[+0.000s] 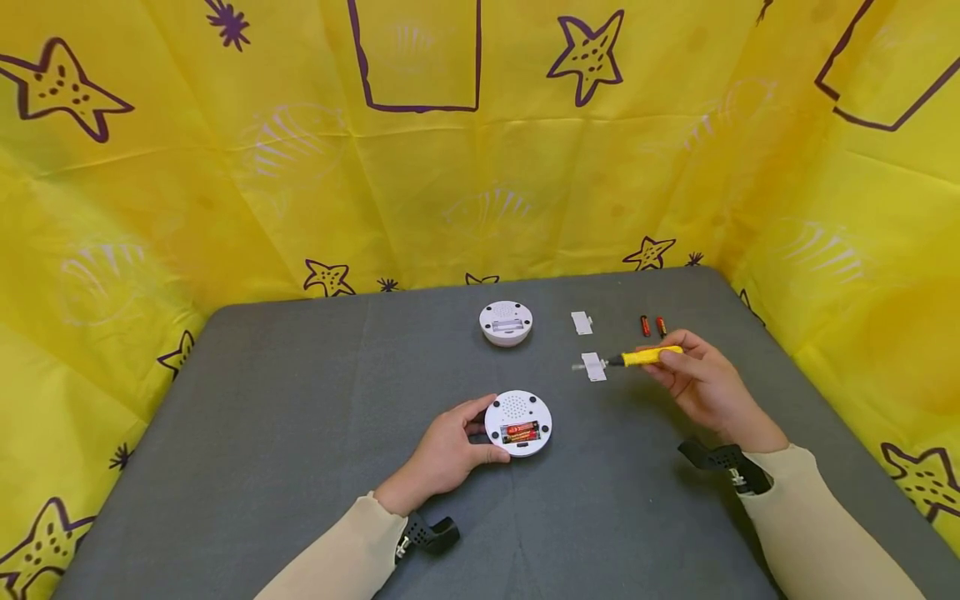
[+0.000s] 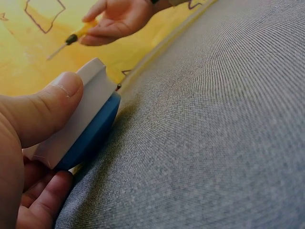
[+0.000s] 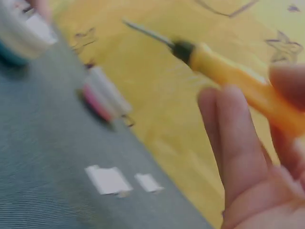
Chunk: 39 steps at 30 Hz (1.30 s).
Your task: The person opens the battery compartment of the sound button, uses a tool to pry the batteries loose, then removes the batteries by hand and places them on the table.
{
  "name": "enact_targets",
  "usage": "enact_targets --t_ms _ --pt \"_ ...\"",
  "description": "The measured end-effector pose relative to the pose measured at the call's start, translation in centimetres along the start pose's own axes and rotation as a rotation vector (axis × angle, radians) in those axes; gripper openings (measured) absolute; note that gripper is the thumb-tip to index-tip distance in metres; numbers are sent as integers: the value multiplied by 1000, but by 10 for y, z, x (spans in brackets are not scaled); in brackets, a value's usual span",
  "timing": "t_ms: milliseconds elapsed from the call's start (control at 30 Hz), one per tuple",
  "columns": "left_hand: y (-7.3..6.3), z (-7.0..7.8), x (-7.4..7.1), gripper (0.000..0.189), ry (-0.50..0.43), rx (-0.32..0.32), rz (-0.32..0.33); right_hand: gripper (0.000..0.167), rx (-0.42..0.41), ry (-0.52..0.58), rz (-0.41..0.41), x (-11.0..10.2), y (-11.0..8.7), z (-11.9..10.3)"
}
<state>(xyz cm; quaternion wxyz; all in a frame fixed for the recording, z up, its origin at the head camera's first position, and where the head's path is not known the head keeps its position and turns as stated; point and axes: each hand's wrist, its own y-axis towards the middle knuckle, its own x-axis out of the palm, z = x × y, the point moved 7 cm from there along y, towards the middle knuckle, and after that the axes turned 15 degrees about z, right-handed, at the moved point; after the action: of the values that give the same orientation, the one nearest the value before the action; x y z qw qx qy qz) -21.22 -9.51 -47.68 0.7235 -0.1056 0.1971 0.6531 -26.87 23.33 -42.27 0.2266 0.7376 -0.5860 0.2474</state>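
My left hand (image 1: 448, 448) grips the rim of a round white device (image 1: 516, 406), thumb at the near side. The device lies with its speaker holes and black feet facing up, and red batteries (image 1: 521, 432) sit in its uncovered compartment. Its other side is blue in the left wrist view. Off to the right, my right hand (image 1: 708, 387) holds a screwdriver (image 1: 651, 356) by its yellow handle, the shaft pointing left. In the head view the shaft passes over a white battery cover (image 1: 594, 367); the right wrist view shows the screwdriver (image 3: 228, 76) raised above the table.
Farther back stands a second round device (image 1: 507, 325) with its battery compartment uncovered; its lower part looks pink in the right wrist view. Another white cover (image 1: 581, 322) and two loose red batteries (image 1: 645, 326) lie to its right. Yellow patterned cloth (image 1: 420, 192) encloses the grey table (image 1: 300, 400).
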Motion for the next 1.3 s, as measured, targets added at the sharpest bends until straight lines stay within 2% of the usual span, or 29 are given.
enact_targets --t_ms 167,233,300,367,433,567,667,767,867,967,1100,1167,1300 --pt "0 1 -1 85 9 -1 1 32 101 291 92 -20 -1 -20" --pt "0 0 -1 85 8 -5 4 31 140 364 140 -26 -1 -24" --pt "0 0 -1 85 4 -10 8 28 158 393 186 -32 0 -28" --pt "0 -1 -1 85 2 -10 10 23 151 372 212 -37 1 -34" --pt "0 -1 0 85 -1 -8 11 22 122 294 224 -42 2 -41" --pt "0 -1 2 84 -11 -7 7 25 41 36 245 -58 0 -58" --pt "-1 -1 2 84 -17 -14 4 25 33 -131 287 -77 -4 -68" --pt "-2 -1 3 84 -15 -14 1 31 68 -250 309 -99 -9 -76" --pt "-1 0 2 84 -14 -5 4 33 119 -426 318 -118 -11 -82" --pt "-1 0 3 83 -20 -2 9 39 180 -684 326 -135 -14 -84" --pt "-1 0 6 83 -40 2 5 60 239 -1000 321 -152 -19 -82" --pt "-1 0 6 83 -46 5 6 66 265 -1087 302 -157 -19 -80" --pt "0 -3 4 83 -34 6 8 66 317 -1119 266 -160 -17 -75"
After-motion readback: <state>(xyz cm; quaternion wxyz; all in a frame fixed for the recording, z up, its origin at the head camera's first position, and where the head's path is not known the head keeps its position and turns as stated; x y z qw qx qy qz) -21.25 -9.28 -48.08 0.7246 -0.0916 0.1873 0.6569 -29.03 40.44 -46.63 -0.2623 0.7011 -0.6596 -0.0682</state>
